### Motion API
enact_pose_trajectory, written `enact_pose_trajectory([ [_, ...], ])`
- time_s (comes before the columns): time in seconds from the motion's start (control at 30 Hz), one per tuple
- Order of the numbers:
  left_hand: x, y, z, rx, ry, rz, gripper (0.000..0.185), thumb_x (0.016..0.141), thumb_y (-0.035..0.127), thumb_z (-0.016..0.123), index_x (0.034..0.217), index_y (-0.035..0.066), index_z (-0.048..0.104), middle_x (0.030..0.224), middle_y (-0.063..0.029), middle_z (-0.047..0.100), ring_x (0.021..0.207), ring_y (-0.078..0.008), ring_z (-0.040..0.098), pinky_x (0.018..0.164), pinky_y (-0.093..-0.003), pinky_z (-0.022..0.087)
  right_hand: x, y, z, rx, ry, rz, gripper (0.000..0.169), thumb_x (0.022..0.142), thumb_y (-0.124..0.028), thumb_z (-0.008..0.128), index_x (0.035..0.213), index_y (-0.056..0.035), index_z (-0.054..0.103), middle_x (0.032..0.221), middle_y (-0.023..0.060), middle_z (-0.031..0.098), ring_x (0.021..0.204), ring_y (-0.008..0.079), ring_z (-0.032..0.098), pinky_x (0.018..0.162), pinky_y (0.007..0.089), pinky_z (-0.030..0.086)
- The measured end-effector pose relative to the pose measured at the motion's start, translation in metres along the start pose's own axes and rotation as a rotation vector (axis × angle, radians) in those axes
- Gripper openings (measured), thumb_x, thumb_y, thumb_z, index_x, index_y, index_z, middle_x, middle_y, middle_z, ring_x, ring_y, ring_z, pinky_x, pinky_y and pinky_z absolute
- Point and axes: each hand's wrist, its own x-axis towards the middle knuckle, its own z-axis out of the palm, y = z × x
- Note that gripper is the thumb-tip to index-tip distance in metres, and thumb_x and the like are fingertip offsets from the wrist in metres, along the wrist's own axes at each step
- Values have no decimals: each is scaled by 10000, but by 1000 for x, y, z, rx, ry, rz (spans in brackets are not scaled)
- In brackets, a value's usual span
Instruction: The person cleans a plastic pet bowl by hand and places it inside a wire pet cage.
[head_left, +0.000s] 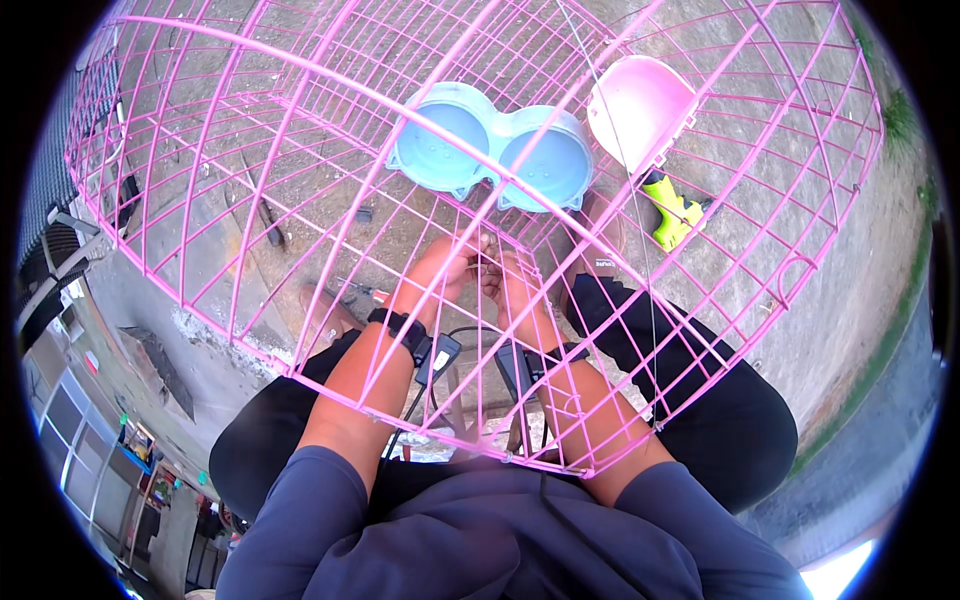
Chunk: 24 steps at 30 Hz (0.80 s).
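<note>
A large cage of pink wire (480, 169) fills the upper view, between the camera and both hands. Through its bars I see my left hand (459, 266) and my right hand (510, 281) close together, fingers bent and fingertips nearly touching, at the cage's lower wires. Whether something small lies between the fingers is too unclear to tell. Just beyond the hands sits a light blue plastic double bowl (544, 165), seen through the wires. A pink and white plastic tub (637, 105) is farther right. A thin wire runs down across the cage at the right.
A yellow-green power tool (675, 214) lies on the concrete ground beside the right foot. Near the left foot is a small tool with a red part (379, 295). A dark bar (270, 225) lies farther left. A grey woven chair (64, 150) stands at the left edge.
</note>
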Motion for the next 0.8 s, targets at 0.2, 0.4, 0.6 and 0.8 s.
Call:
enact_pose_trajectory([
  [0.2, 1, -7, -7, 699, 189, 297, 146, 876, 152, 598, 893, 11, 633, 796, -105, 641, 748, -181, 610, 688, -331, 490, -1, 0, 10, 102, 73, -30, 229, 932, -222, 549, 1074, -60, 625, 774, 40, 620, 515, 77, 499, 444, 190, 374],
  [0.4, -13, 1, 2, 1006, 306, 398, 193, 849, 190, 603, 921, 19, 656, 842, -181, 662, 792, -306, 650, 715, -378, 498, -5, -2, 15, 254, 78, 20, 166, 931, -216, 589, 1052, -109, 627, 819, -16, 611, 639, 100, 543, 595, 232, 438],
  [0.6, -3, 8, -1, 1422, 297, 520, 160, 838, 160, 593, 874, 21, 662, 739, -181, 657, 692, -329, 650, 626, -416, 493, -9, 1, 14, 150, -49, 15, 266, 943, -240, 571, 1160, -99, 630, 798, -46, 581, 631, 69, 509, 577, 202, 403],
  [0.8, 4, 9, -7, 1043, 236, 226, 166, 834, 142, 592, 907, 8, 658, 751, -183, 660, 698, -276, 650, 635, -383, 497, -17, -8, 23, -235, -60, -170, 263, 951, -240, 545, 1117, -55, 634, 810, -16, 565, 644, 72, 512, 580, 210, 410],
])
